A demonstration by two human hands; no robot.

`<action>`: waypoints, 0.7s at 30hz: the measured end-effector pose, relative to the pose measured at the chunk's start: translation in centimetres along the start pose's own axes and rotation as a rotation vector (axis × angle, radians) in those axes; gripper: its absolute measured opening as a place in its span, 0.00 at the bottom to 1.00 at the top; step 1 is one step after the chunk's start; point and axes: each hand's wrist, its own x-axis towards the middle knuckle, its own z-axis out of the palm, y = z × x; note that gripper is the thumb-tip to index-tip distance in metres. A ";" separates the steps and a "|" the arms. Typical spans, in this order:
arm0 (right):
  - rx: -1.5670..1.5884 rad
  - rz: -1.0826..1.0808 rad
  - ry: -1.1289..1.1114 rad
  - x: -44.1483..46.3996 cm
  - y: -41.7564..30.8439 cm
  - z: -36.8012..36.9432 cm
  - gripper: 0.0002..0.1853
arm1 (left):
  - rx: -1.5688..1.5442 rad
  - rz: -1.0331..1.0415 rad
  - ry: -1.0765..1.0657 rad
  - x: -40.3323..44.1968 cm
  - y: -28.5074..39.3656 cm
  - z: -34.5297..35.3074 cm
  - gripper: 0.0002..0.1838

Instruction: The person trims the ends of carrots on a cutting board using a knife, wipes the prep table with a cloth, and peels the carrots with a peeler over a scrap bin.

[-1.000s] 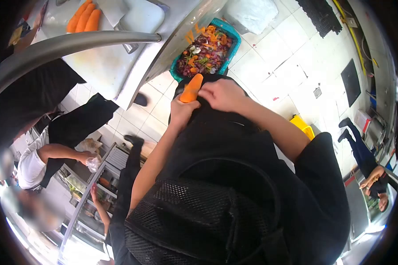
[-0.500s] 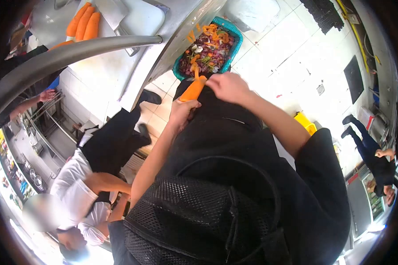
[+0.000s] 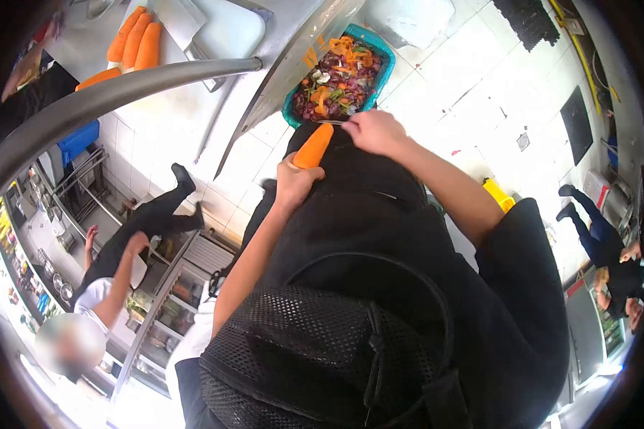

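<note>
1. Upper left: loose carrots (image 3: 131, 43) lie beside a broad knife (image 3: 177, 20).
2. Centre: your left hand (image 3: 297, 184) wraps the lower end of the held carrot (image 3: 313, 148), below the teal tub (image 3: 388, 63).
3. Right of it: your right hand (image 3: 378, 134) pinches a thin metal tool (image 3: 329, 121) at the tip, contact unclear.
4. Peeling seems in hand; another stroke calls for a steady left grip.

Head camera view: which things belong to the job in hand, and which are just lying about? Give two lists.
Belong, as far as I can judge:
- carrot in the left hand
- slim metal tool in the right hand
- teal basket of scraps
- counter carrots, probably

Apparently just lying about:
- large blade
- black mat
- yellow object
</note>
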 end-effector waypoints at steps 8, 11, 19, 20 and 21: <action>1.131 0.336 -0.146 2.6 -2.5 2.8 0.26 | 0.368 0.184 0.045 -0.3 1.2 -0.2 0.31; 1.216 0.289 -0.214 3.5 -3.9 4.1 0.20 | 0.572 0.191 0.023 -0.8 2.3 -0.6 0.37; 1.163 0.268 -0.201 2.7 -4.4 3.4 0.16 | -0.146 0.002 -0.084 -1.0 0.6 -0.1 0.27; 1.071 0.264 -0.200 2.7 -4.1 3.2 0.20 | -0.152 -0.004 -0.083 -0.8 0.4 0.0 0.27; 0.981 0.257 -0.195 3.1 -3.5 3.2 0.26 | -0.205 -0.109 -0.057 -0.3 0.1 0.2 0.23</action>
